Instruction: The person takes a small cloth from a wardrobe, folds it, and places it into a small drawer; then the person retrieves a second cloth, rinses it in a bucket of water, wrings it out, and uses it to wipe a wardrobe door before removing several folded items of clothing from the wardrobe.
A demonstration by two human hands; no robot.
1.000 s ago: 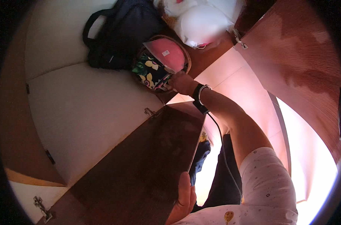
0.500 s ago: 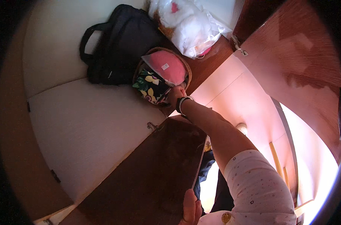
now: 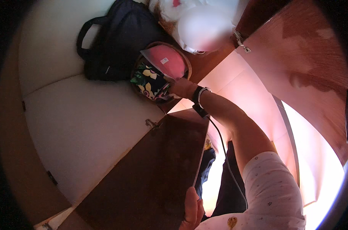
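Lying in the basket point(image 3: 189, 61), the floral cloth point(image 3: 147, 82) looks soft, light, best pinched by a fold, the right hand point(image 3: 181, 88) at its edge, finger grip unclear, left hand point(image 3: 193, 209) clasping a door point(image 3: 143, 168).

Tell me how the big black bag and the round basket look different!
The bag is black; the basket has a brown rim.
The bag looks bigger than the basket.
The bag has a loop handle sticking out; the basket shows none.
Both sit close together.
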